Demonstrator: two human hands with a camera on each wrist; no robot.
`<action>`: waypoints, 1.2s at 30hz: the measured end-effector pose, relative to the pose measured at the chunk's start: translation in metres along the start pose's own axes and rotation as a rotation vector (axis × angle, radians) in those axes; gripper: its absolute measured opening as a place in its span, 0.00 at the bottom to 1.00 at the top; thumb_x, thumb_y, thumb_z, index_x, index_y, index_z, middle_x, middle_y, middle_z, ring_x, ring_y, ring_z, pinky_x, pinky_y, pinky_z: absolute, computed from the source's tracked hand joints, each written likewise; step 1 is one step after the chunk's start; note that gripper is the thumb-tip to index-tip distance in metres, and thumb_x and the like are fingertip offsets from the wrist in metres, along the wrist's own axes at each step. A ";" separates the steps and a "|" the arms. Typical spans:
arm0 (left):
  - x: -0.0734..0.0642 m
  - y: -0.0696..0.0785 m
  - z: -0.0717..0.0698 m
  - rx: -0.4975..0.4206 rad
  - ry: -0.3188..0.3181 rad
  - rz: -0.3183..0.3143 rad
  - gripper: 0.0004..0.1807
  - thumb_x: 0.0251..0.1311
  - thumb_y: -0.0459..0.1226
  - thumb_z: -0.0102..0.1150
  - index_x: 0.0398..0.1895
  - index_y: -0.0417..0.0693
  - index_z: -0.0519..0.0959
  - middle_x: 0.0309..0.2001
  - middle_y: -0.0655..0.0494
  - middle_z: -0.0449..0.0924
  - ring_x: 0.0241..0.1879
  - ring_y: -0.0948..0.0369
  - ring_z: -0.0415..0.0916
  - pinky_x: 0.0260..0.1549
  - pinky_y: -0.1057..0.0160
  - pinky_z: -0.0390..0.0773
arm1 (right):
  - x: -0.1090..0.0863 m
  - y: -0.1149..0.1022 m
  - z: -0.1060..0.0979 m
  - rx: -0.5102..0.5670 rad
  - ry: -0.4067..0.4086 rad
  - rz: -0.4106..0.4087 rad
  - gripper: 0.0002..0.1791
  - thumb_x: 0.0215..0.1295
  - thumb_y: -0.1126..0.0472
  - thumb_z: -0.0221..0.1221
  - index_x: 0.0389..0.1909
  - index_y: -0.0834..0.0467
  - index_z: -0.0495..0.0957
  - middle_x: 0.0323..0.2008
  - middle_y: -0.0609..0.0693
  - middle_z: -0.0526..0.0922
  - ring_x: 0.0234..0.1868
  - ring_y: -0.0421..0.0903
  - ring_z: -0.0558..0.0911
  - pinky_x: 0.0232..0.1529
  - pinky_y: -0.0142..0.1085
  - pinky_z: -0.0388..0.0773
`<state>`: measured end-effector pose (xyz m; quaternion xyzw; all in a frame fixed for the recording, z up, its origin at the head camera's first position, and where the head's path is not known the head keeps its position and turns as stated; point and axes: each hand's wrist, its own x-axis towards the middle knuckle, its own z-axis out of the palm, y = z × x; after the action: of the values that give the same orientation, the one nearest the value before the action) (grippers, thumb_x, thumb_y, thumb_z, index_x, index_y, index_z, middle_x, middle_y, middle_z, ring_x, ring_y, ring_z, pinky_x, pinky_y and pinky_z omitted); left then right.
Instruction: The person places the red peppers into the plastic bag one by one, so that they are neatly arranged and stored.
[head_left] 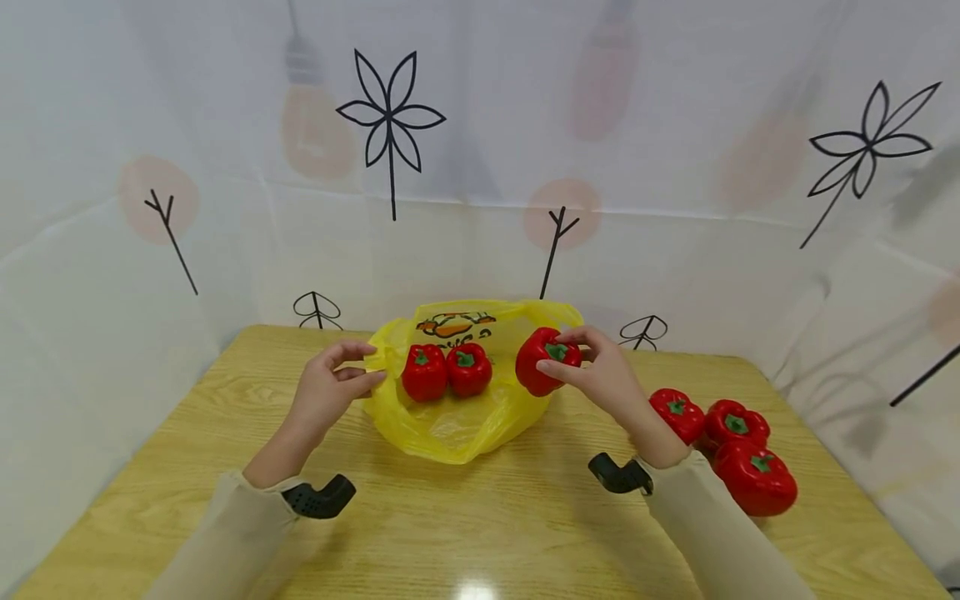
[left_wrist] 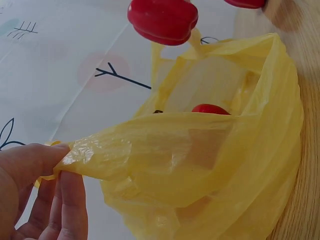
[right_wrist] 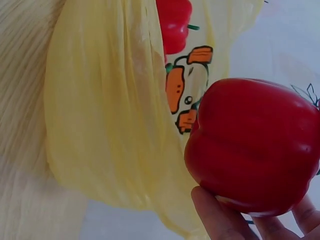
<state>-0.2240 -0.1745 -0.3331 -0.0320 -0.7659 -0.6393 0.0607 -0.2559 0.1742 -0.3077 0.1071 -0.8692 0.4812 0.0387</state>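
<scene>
A yellow plastic bag [head_left: 457,437] lies spread on the table with its mouth held up. My left hand [head_left: 327,385] pinches the bag's left edge between thumb and fingers; the left wrist view shows the film [left_wrist: 115,155] drawn taut from that pinch. Inside sit two red bell peppers, one on the left [head_left: 425,375] and one beside it [head_left: 469,370]. Over the right side of the opening, my right hand [head_left: 600,371] grips another red bell pepper [head_left: 534,362] by its stem end. In the right wrist view this pepper [right_wrist: 255,145] hides part of the bag's printed cartoon.
Three more red bell peppers [head_left: 756,479] cluster at the table's right, partly behind my right forearm. A white cloth [head_left: 480,167] with plant drawings hangs behind the wooden table [head_left: 480,533]. Black wrist devices [head_left: 321,497] sit on both sleeves.
</scene>
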 end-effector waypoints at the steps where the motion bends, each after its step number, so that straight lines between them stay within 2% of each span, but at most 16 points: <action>1: 0.000 0.000 0.000 -0.003 -0.001 -0.001 0.21 0.55 0.34 0.65 0.52 0.40 0.71 0.49 0.46 0.71 0.36 0.61 0.78 0.37 0.63 0.80 | 0.002 -0.001 0.001 0.002 0.001 0.001 0.30 0.52 0.45 0.67 0.50 0.58 0.71 0.50 0.55 0.73 0.46 0.54 0.74 0.38 0.40 0.78; 12: 0.000 0.001 0.002 0.005 -0.003 0.002 0.21 0.55 0.34 0.65 0.52 0.41 0.71 0.49 0.47 0.71 0.36 0.61 0.77 0.36 0.63 0.80 | 0.025 -0.016 0.016 -0.015 0.020 0.014 0.31 0.48 0.39 0.67 0.47 0.55 0.72 0.47 0.52 0.74 0.45 0.52 0.73 0.39 0.41 0.76; 23: 0.000 0.003 0.002 -0.006 -0.006 -0.013 0.22 0.55 0.34 0.65 0.52 0.40 0.72 0.50 0.47 0.71 0.34 0.61 0.77 0.36 0.64 0.80 | 0.046 -0.026 0.032 0.027 0.006 0.021 0.30 0.50 0.43 0.67 0.47 0.56 0.71 0.49 0.53 0.72 0.42 0.53 0.72 0.38 0.39 0.76; 32: 0.000 0.005 0.003 0.009 -0.003 -0.015 0.21 0.56 0.34 0.64 0.53 0.40 0.72 0.50 0.48 0.71 0.34 0.61 0.76 0.36 0.64 0.80 | 0.069 -0.023 0.049 0.034 0.007 0.087 0.29 0.49 0.45 0.69 0.48 0.55 0.71 0.52 0.52 0.72 0.50 0.51 0.69 0.47 0.43 0.74; 36: 0.001 0.004 0.004 0.011 -0.004 -0.017 0.21 0.56 0.34 0.64 0.52 0.40 0.72 0.49 0.47 0.71 0.34 0.61 0.76 0.36 0.65 0.80 | 0.076 -0.018 0.056 0.086 -0.012 0.128 0.31 0.49 0.46 0.69 0.50 0.55 0.71 0.54 0.53 0.71 0.51 0.53 0.69 0.51 0.45 0.72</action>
<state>-0.2244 -0.1696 -0.3294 -0.0262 -0.7698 -0.6355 0.0539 -0.3235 0.1061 -0.3094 0.0559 -0.8529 0.5191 -0.0020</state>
